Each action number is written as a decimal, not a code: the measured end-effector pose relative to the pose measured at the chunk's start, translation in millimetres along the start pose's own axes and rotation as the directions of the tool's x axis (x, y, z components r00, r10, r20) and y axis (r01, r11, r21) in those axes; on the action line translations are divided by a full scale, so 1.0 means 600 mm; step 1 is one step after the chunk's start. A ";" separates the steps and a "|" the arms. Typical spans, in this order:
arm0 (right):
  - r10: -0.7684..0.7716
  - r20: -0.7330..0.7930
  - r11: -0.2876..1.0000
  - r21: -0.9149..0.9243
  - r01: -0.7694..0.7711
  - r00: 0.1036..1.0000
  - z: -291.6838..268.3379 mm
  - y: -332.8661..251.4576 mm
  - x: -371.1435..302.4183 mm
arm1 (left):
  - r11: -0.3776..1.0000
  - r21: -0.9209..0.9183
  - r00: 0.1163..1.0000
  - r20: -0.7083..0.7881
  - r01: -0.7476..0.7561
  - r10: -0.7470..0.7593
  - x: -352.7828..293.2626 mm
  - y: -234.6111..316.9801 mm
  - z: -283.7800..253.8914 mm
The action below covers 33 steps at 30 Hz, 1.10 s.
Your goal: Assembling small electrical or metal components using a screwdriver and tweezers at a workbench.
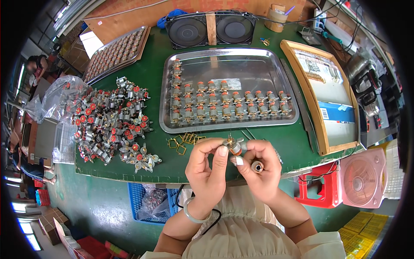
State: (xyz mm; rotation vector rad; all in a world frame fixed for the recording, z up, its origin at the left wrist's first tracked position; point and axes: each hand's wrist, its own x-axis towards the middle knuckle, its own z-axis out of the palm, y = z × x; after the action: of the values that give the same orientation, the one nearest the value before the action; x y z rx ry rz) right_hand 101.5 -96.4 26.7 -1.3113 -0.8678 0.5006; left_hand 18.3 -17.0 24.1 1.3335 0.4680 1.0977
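Note:
Close to the bench's front edge, both my hands hold one small metal-cased electrical part [235,148] with an orange face and a thin pin on top. My left hand [209,166] pinches its left side between thumb and fingers. The fingertips of my right hand [263,172] close on its right side; a round metal piece with a hollow end [257,166] pokes out of that palm, the rest hidden. Left of my hands lie several thin brass frames [181,146]. Beyond is a metal tray [228,126] with rows of similar parts [213,98] standing in it.
A large heap of loose parts [114,123] covers the green bench's left side, beside a clear plastic bag [64,97]. Another filled tray [116,52] stands behind. Two black speakers [187,32] are at the back. A wooden-framed case [321,125] stands right, a pink fan [362,179] lower right.

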 end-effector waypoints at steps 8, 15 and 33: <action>0.320 0.182 0.881 0.305 -0.362 0.930 -0.026 -0.021 0.012 | 0.976 -0.195 0.995 0.052 0.096 -0.088 0.002 0.004 -0.005; 0.034 0.061 0.473 -0.880 0.038 0.998 -0.103 -0.023 0.031 | 0.976 -0.165 0.990 -0.009 0.140 -0.143 0.011 0.000 -0.025; -0.454 0.229 0.602 -0.634 0.486 0.861 -0.073 -0.021 0.016 | 0.826 -0.426 0.928 0.117 0.369 -0.354 0.007 -0.008 0.018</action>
State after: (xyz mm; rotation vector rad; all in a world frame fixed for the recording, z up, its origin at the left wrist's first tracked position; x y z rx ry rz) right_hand 139.8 -119.2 40.3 -1.6363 -1.4718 -0.2602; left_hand 30.8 -18.5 23.3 0.8149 0.3958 0.7983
